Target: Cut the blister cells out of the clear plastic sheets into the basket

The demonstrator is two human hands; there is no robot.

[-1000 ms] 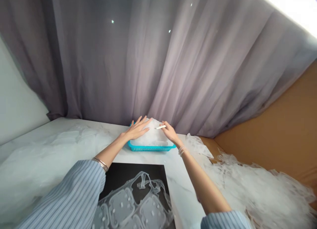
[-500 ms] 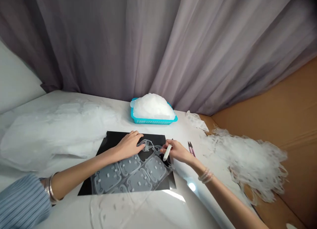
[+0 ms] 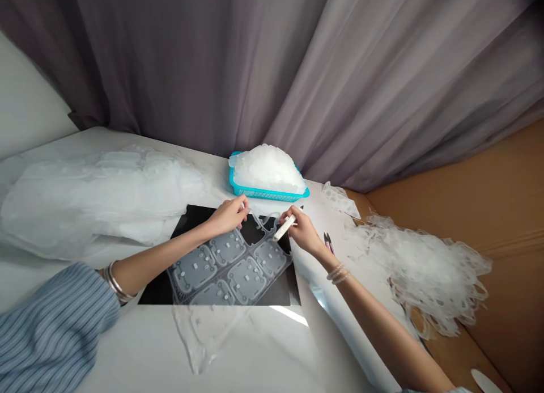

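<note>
So the left hand is pinching a thin strip along the top of a clear plastic sheet, thumb and fingertips closed on it. The right hand is curled around a short white stick, gripping it between thumb and fingers, just beside that same top edge. I can't tell if the stick actually touches the plastic.

The sheet is molded into rounded square panels with small raised bumps, and it lies flat on a black mat right in front of the person, on a white marble-look bench. A loose clear scrap sits just below the mat.

Behind the hands is a teal basket heaped with a clear plastic pile. A big flat clear pile lies on the left, and a tangle of stringy clear trimmings is on the right. Small pink-handled snips lie near the right wrist, between the mat and the trimmings.
</note>
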